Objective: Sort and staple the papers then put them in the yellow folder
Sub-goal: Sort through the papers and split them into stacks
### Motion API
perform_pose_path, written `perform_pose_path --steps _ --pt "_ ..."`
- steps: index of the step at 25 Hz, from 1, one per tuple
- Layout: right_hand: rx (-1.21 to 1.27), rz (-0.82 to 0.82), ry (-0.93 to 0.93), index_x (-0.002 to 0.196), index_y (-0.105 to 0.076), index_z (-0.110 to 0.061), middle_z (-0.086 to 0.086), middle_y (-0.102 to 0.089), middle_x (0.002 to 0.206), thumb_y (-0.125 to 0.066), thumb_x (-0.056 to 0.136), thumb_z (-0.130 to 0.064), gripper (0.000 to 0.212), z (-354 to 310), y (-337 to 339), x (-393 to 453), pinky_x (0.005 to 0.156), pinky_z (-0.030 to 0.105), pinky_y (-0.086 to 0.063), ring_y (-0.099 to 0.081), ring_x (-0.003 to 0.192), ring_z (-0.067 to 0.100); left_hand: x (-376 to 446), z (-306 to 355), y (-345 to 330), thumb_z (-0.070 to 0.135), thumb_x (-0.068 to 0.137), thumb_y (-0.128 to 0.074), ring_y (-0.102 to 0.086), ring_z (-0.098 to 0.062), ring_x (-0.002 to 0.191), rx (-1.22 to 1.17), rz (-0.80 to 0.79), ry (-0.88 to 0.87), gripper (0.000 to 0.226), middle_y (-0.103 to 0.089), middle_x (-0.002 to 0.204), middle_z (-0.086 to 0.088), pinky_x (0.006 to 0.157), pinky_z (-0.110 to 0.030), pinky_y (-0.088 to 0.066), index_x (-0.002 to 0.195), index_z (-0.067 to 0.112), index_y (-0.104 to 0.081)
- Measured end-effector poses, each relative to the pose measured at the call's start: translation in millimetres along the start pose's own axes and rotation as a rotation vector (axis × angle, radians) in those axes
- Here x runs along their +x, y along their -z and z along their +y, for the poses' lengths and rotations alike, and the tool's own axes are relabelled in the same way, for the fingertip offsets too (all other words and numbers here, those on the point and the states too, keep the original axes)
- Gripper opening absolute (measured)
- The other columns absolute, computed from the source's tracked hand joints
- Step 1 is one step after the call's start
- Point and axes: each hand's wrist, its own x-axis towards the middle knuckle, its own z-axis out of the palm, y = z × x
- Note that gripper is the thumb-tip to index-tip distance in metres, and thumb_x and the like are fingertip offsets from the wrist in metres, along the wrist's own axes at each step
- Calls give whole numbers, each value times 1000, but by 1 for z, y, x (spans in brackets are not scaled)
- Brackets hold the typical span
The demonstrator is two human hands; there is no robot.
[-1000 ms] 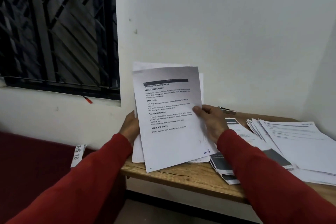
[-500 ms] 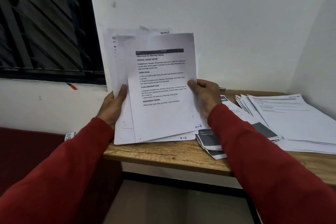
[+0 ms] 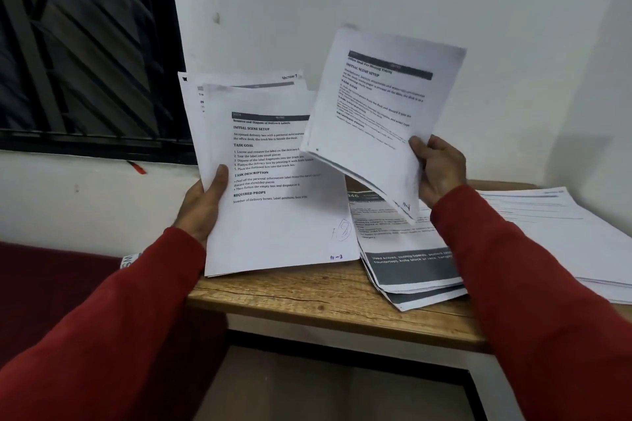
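Note:
My left hand (image 3: 205,202) grips a stack of printed papers (image 3: 273,222) by its left edge, thumb on the top sheet, and holds it upright with its lower edge near the wooden table (image 3: 307,301). My right hand (image 3: 439,167) pinches a single printed sheet (image 3: 379,113) by its lower right edge and holds it up, tilted, to the right of the stack and above the table. No stapler or yellow folder is in sight.
A pile of papers with dark grey bands (image 3: 410,267) lies on the table under my right arm. A larger spread of white sheets (image 3: 554,232) covers the table's right side. A barred window (image 3: 85,44) is at left, a white wall behind.
My right hand has pulled the top sheet off the stack and carried it up and to the right. A different page now shows on top of the stack in my left hand.

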Motion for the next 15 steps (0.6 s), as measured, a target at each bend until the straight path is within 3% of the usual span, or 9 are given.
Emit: perform_pose_path --steps 2,5,10,13,15 --pt "29 -36 -55 121 -61 8 15 -74 101 -61 89 8 32 14 3 -6 79 38 -59 -73 86 25 2 -2 1 46 96 -55 -72 -22 99 11 -4 4 39 -75 111 -2 79 -37 -60 123 18 -63" --pt "90 -124 -108 129 -53 -7 16 -73 104 -61 88 10 44 25 -6 -19 72 39 -61 -73 84 25 1 -1 -2 44 96 -55 -73 -21 97 0 -16 13 38 -75 110 -3 72 -33 -61 122 17 -63" --pt "27 -322 -162 127 -56 -12 18 -71 112 -71 81 8 52 39 -28 -39 81 43 -59 -72 96 30 -2 -2 -3 41 97 -55 -75 -12 81 79 -9 -7 24 -77 93 4 59 -23 -58 109 22 -66" --pt "-51 -323 -187 107 -63 -7 16 -74 101 -70 82 6 29 44 -34 -45 74 41 -61 -73 84 28 0 -3 -5 35 99 -55 -73 -7 71 111 17 -25 18 -77 84 7 55 -20 -55 101 21 -67" --pt "-114 -329 -153 95 -67 -5 14 -75 94 -70 84 3 14 47 -36 -48 73 37 -61 -73 79 26 1 -4 -4 34 99 -57 -73 -13 77 110 16 -16 18 -77 84 4 63 -27 -58 100 20 -68"
